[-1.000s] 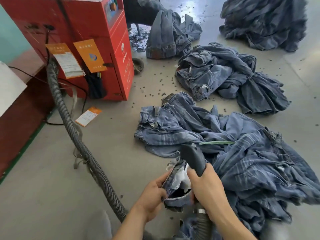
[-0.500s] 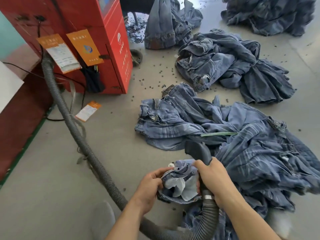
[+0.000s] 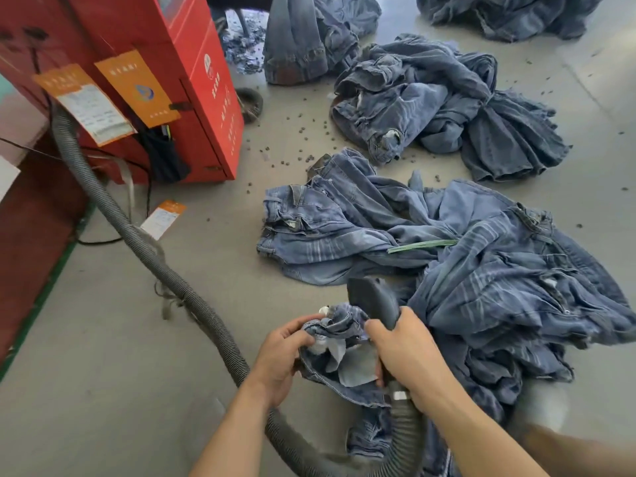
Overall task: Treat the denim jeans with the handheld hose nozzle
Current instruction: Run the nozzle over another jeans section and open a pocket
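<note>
Both hands are busy here: the left hand (image 3: 280, 356) has its fingers curled into a bunched-up bit of the denim jeans (image 3: 339, 352), white pocket lining showing, and the right hand (image 3: 407, 356) is wrapped around the dark hose nozzle (image 3: 373, 301). The bunch sits right between the 2 hands, touching both, with the nozzle tip poking up just above it. The grey ribbed hose (image 3: 144, 242) loops back across the floor (image 3: 103, 373) to the red machine (image 3: 179, 80). More jeans piles (image 3: 447, 105) lie further back.
</note>
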The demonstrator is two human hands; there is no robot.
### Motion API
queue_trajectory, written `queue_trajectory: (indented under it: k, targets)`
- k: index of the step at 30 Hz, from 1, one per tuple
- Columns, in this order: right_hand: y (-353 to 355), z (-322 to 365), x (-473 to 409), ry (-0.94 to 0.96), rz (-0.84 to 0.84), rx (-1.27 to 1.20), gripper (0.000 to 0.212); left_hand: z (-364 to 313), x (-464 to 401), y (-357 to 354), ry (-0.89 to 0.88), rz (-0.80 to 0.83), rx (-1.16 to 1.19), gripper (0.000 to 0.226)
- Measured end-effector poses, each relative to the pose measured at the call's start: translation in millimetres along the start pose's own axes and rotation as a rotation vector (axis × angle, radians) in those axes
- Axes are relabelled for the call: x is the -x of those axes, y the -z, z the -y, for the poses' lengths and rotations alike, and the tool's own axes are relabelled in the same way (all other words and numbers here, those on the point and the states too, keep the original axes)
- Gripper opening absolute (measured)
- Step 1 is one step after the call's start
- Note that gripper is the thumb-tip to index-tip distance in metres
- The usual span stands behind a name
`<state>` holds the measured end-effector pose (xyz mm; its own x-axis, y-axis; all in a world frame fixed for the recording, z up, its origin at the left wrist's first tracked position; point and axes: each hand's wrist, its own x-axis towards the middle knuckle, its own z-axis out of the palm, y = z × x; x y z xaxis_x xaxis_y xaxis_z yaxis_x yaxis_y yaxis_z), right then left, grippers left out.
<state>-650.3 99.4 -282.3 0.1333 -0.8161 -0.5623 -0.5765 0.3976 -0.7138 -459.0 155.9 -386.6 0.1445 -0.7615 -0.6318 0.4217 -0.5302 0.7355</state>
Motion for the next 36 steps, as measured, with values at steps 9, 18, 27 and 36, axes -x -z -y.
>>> queue_trajectory:
  k: [9, 18, 27, 36]
  targets:
    - [47, -25, 17, -0.037, -0.039, -0.275, 0.020, 3, -9, 13, -0.173, -0.326, -0.408, 0.026]
    - [7, -39, 23, -0.121, 0.142, -0.110, 0.032, -9, -9, 1, -0.152, -0.254, -0.156, 0.010]
    - [23, -52, -6, -0.221, -0.079, -0.479, 0.021, -7, -11, 17, -0.236, -0.333, -0.044, 0.012]
    - [15, -49, 18, -0.193, -0.006, -0.351, 0.020, 31, -39, 8, 0.225, -0.958, 0.022, 0.082]
